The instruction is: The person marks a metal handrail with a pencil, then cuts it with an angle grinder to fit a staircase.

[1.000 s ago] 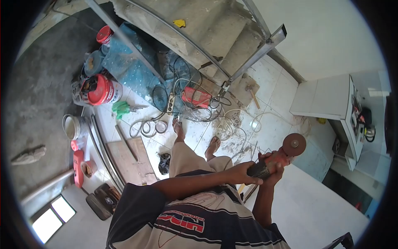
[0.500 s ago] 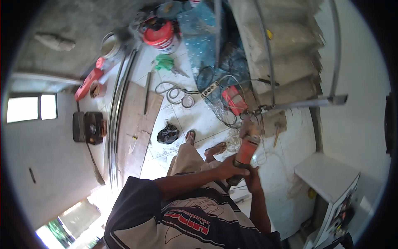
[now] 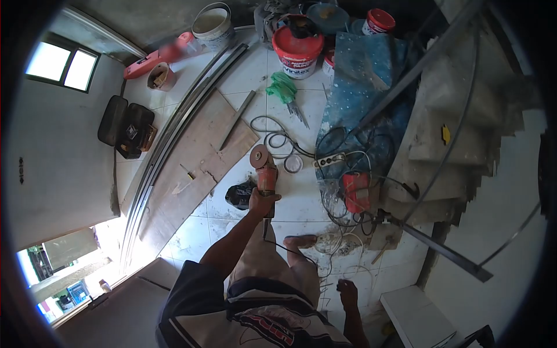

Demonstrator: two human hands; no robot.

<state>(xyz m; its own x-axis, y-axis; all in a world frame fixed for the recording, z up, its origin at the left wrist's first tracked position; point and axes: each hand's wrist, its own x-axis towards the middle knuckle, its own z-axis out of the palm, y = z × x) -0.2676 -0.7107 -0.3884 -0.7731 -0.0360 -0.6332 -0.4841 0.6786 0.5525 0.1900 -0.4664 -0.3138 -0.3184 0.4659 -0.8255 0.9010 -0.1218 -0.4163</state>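
Observation:
My left hand [image 3: 264,204] is closed round the body of an orange-red angle grinder [image 3: 267,178]. The grinder's disc points away from me, and its dark cord hangs from the rear end by my leg. A black plastic bag [image 3: 239,196] lies on the floor just left of the grinder. Off to the right, my right hand [image 3: 348,293] hangs low over the tiles, away from the tool. Its fingers are loosely bent and apart, with nothing visible in them.
Long metal bars [image 3: 174,133] lie beside a brown board [image 3: 191,168] on the left. A power strip [image 3: 329,160], loose cables and a red machine [image 3: 356,191] are ahead right. A metal frame bar [image 3: 441,250] juts out near the concrete stairs [image 3: 441,139].
The grinder has moved left in my left hand, from my right side to in front of my left leg. My right hand has come off it. The view has turned left.

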